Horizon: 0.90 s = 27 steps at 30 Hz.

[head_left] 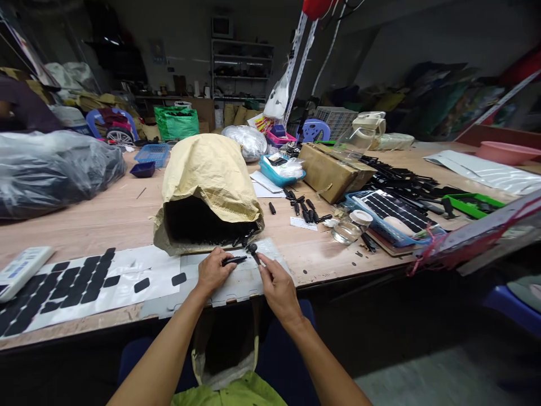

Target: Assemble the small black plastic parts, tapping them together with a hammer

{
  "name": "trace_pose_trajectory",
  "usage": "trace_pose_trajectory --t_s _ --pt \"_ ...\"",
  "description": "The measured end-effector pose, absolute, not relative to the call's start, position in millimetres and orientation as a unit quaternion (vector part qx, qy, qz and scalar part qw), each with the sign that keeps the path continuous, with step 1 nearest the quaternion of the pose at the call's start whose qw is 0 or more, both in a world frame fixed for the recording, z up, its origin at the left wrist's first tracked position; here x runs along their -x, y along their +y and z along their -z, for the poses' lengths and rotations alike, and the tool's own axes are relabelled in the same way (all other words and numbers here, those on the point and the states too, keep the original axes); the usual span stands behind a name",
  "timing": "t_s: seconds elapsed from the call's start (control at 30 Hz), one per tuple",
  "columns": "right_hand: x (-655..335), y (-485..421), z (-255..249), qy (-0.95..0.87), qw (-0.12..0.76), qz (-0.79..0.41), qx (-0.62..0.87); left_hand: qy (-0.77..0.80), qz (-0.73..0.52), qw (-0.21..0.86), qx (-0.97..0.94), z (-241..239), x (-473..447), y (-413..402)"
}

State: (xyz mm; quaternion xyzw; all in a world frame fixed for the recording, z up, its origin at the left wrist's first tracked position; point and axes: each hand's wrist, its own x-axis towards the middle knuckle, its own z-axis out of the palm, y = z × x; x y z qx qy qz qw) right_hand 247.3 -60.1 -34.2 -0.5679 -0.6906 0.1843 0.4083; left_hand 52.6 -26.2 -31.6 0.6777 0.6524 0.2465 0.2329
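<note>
My left hand point(212, 272) is closed on a slim black tapered plastic piece point(235, 260), which points to the right over the grey board point(249, 286). Between the thumb and fingers of my right hand point(276, 283) is a black round-headed piece point(252, 248), its knob up and its stem running down into the grip. The two held pieces are close together but apart. Just beyond my hands, a large tan sack point(207, 175) lies with its dark mouth toward me. Small black pieces point(245, 239) spill from the sack's lower right edge.
White sheets with rows of black stickers point(141, 285) lie at left, beside a white device point(25, 268). Several black tapered parts point(310, 213) lie right of the sack, near a cardboard box point(329, 172), a glass jar point(346, 231) and a blue basket point(391, 223). A bulky plastic bag point(59, 172) stands far left.
</note>
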Motion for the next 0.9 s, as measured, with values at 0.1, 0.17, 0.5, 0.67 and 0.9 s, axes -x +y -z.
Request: trace_pose_trajectory --t_s 0.1,0.17,0.5,0.67,0.9 --pt "-232 -67 32 -0.711 0.387 -0.186 0.557 0.65 -0.247 0.237 -0.679 32 -53 -27" --pt "-228 -68 32 -0.718 0.362 -0.175 0.568 0.65 -0.246 0.239 -0.678 32 -53 -27" --pt "-217 -69 30 -0.722 0.357 -0.2 0.557 0.642 -0.248 0.251 -0.681 31 -51 -26" --pt "-216 -68 32 -0.725 0.343 -0.225 0.553 0.637 -0.254 0.252 -0.683 31 -51 -26" --pt "-240 -54 24 -0.698 0.416 -0.23 0.536 0.665 -0.277 0.29 -0.63 30 -52 -26"
